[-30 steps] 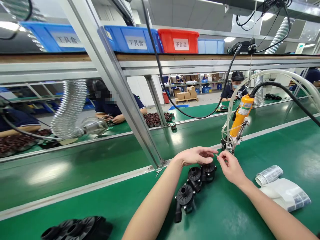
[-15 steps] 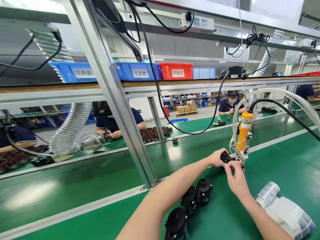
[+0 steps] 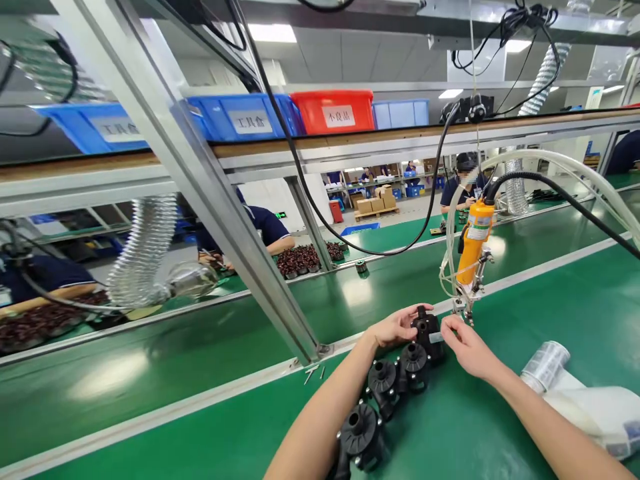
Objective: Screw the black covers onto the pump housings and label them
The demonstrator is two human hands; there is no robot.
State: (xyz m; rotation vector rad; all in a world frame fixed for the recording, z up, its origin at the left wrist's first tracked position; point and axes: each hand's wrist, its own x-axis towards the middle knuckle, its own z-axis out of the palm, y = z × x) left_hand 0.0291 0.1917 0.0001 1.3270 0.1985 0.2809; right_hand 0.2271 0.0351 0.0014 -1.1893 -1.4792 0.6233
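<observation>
My left hand (image 3: 395,328) is closed on the side of a black pump-like housing (image 3: 426,325) with a short spout. Thumb and fingers of my right hand (image 3: 466,345) pinch a small pale label (image 3: 436,337), whose left end lies against the housing. Close by, in a line running toward me, stand three similar black pump housings; the nearest one (image 3: 360,430) is partly behind my left forearm. A yellow electric screwdriver (image 3: 475,243) hangs just behind my right hand, untouched.
A roll of labels (image 3: 547,365) with loose backing strip lies at right. Several small screws (image 3: 313,372) lie near the slanting metal post (image 3: 240,233). Blue bins and a red bin (image 3: 333,112) stand on the shelf. Co-workers sit across the green belt (image 3: 165,380).
The held housing and both hands have moved from beside the screwdriver's tip to the end of the row of housings. The view has also shifted.
</observation>
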